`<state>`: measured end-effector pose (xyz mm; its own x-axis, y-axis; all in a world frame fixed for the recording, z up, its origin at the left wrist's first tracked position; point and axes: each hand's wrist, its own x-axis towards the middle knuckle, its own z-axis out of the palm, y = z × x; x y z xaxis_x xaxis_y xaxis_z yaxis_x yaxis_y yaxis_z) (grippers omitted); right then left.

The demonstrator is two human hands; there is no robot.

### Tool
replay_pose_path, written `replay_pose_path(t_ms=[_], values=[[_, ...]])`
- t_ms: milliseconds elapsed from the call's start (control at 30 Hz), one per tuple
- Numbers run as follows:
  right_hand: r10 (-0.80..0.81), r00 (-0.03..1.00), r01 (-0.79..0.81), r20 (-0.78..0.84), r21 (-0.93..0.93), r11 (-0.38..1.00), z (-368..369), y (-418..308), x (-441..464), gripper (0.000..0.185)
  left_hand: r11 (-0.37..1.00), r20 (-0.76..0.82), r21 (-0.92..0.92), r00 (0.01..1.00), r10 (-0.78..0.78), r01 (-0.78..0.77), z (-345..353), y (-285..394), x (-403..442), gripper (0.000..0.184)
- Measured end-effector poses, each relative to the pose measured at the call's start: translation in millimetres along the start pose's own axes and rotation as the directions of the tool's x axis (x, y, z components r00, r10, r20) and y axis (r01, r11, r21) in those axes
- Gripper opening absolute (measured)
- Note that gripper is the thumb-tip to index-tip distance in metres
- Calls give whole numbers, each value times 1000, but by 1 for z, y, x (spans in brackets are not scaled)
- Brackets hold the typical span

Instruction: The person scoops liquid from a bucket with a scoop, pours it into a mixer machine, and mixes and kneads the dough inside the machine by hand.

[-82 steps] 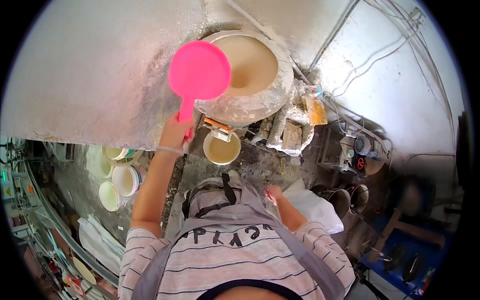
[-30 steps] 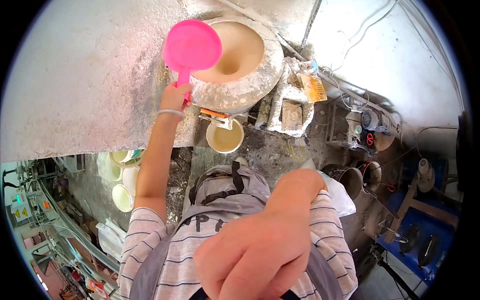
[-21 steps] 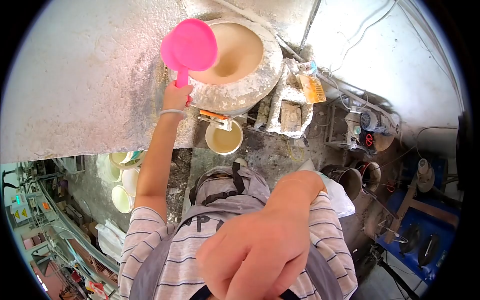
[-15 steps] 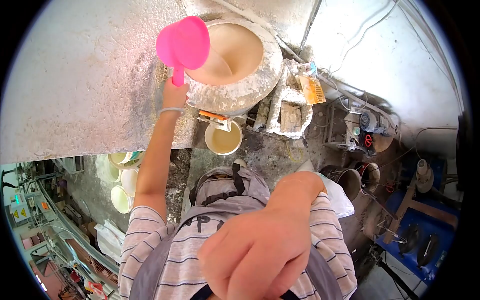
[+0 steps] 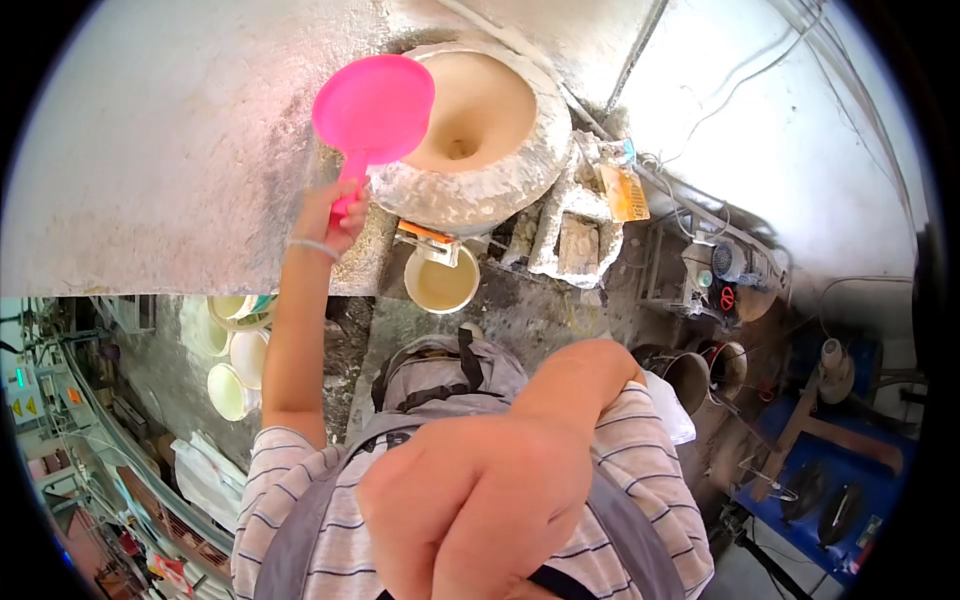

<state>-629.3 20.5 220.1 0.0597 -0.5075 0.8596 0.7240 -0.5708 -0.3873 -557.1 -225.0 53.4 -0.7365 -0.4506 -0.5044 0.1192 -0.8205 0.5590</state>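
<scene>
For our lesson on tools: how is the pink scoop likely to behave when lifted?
The pink scoop is probably stiff: its head sticks out from the handle without visible sag. It looks like plastic, so likely light if empty. Its broad head and narrow handle may make it tip head-first.

striped short sleeves (image 5: 272, 472) | grey apron (image 5: 425, 368) | pale wristband (image 5: 316, 246), perhaps a bangle

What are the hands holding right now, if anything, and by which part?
Left hand: the pink scoop, gripped by its handle. Right hand: nothing visible, but its palm is hidden, so I can't tell.
</scene>
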Motion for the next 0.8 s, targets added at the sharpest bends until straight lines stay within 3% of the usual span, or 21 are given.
replay_pose_path(t_ms=[133, 200, 267, 433, 533, 633, 700, 800], values=[[71, 997, -72, -18, -81, 994, 3, 4, 8, 22, 998, -32, 43, 999, 41, -40, -28, -23, -53, 30], [-49, 999, 49, 8, 37, 998, 10, 30, 4, 22, 999, -18, 15, 999, 42, -42, -50, -33, -82, 30], [-70, 997, 68, 30, 56, 996, 14, 47, 5, 21, 996, -96, 47, 993, 75, -70, -69, -45, -113, 31], [117, 984, -93, 135, -175, 980, 9, 87, 24, 13, 990, -272, 69, 952, 139, -124, -114, -78, -195, 29], [209, 977, -197, 50, -174, 965, 11, 121, 36, 4, 986, -371, 62, 913, 169, -157, -168, -108, -233, 23], [208, 964, -184, 165, -146, 972, 25, 158, 50, 4, 978, -574, -27, 804, 155, -207, -171, -110, -270, 21], [343, 883, -267, 320, -258, 928, 38, 189, 53, 4, 975, -535, -3, 824, 187, -224, -201, -114, -289, 18], [552, 723, -411, 416, -385, 827, 52, 247, 45, 7, 967, -525, -14, 825, 208, -253, -240, -109, -316, 17]])
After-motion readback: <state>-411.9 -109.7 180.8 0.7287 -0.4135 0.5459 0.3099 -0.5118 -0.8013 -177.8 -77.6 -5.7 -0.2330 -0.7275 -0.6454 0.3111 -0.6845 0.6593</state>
